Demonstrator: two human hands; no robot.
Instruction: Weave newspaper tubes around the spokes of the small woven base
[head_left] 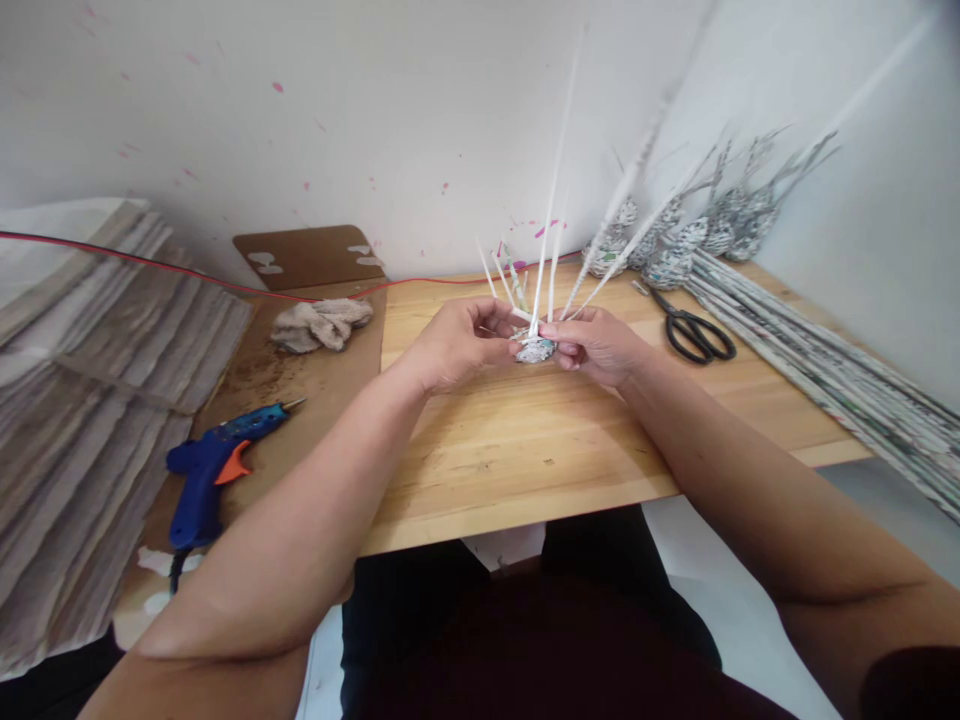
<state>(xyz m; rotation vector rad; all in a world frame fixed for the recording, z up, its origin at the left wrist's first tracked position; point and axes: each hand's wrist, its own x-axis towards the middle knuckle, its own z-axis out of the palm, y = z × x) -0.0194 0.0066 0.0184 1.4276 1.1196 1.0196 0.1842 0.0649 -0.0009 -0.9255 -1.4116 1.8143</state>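
Note:
Both hands meet above the middle of the wooden table [525, 450]. My left hand [454, 345] and my right hand [596, 345] are closed around a small woven piece of rolled paper tubes [535, 349]. Several long thin paper tubes [553, 205] fan upward and to the right from that piece. The fingers of each hand pinch the piece from its own side. The underside of the piece is hidden by my fingers.
A blue glue gun [210, 470] lies at the left on brown cardboard [315, 370], beyond it a crumpled cloth [321, 322]. Black scissors [694, 330] lie at the right, beside a long bundle of paper tubes [825, 370]. Several finished woven pieces [675, 245] stand by the wall. Stacked newspapers [82, 400] fill the far left.

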